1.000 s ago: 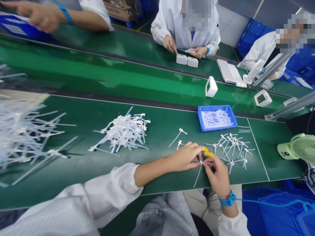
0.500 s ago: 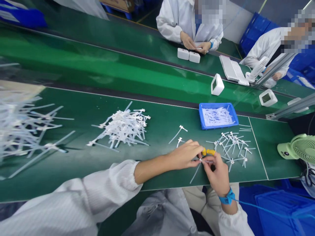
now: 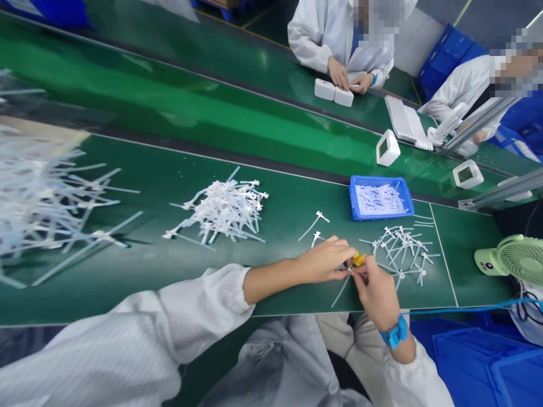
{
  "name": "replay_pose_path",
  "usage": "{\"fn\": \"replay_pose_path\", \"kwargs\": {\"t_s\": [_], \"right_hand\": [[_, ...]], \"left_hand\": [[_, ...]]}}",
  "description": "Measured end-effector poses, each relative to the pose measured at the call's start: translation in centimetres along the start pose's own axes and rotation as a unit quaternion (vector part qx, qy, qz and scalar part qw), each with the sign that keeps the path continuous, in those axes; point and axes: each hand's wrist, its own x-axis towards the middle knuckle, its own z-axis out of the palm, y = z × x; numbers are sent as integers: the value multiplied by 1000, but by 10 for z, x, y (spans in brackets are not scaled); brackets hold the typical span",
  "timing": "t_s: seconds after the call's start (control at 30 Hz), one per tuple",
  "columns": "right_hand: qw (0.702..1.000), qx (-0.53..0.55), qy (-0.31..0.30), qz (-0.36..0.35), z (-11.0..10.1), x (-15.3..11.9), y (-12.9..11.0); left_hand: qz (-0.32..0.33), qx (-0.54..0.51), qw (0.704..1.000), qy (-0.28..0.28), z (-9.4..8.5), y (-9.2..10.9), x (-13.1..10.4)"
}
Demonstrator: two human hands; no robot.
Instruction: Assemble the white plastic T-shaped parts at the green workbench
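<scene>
My left hand point(image 3: 324, 261) and my right hand point(image 3: 380, 293) meet over the near edge of the green bench. Between their fingertips they pinch a small white connector with thin translucent tubes point(image 3: 340, 291); one tube slants down toward the bench edge. Yellow finger covers point(image 3: 359, 259) sit on fingertips where the hands meet, and the fingers partly hide the connector. A blue wristband point(image 3: 395, 332) circles my right wrist. Just right of my hands lies a loose group of similar tubed connectors point(image 3: 401, 243). Two more, including this tubed connector point(image 3: 320, 216), lie beyond my left hand.
A blue tray point(image 3: 360, 215) of short white tubes stands behind the loose group. Large piles of tubed connectors point(image 3: 229, 209) lie to the left. A green fan point(image 3: 515, 257) is at the right. Across the green conveyor point(image 3: 237, 118), co-workers sit near white devices point(image 3: 387, 148).
The whole view has shifted slightly, so the bench things appear farther right and higher. The yellow-covered fingertips have drawn closer together. Both hands still pinch the same piece.
</scene>
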Motion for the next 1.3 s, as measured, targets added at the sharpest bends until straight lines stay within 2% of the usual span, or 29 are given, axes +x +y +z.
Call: {"fn": "replay_pose_path", "kwargs": {"t_s": [0.1, 0.2, 0.33, 0.63, 0.9, 1.03, 1.3], "right_hand": [[998, 59, -16, 1, -2, 1, 6], [995, 103, -5, 9, -1, -2, 13], [998, 49, 26, -20, -1, -3, 16], [996, 5, -25, -83, -8, 3, 9], [994, -43, -69, -70, -5, 2, 6], [993, -56, -58, -81, -5, 3, 4], [994, -19, -88, -65, -19, 12, -1]], "left_hand": [[1, -8, 1000, 14, 0, -1, -1], [-8, -28, 999, 15, 0, 0, 0], [-11, -39, 999, 9, -1, 0, 1], [-21, -66, 997, 34, 1, -4, 0], [-18, -69, 996, 57, 7, -8, -3], [-7, -69, 996, 52, 6, -8, -4], [3, -56, 997, 59, 6, -10, -2]]}}
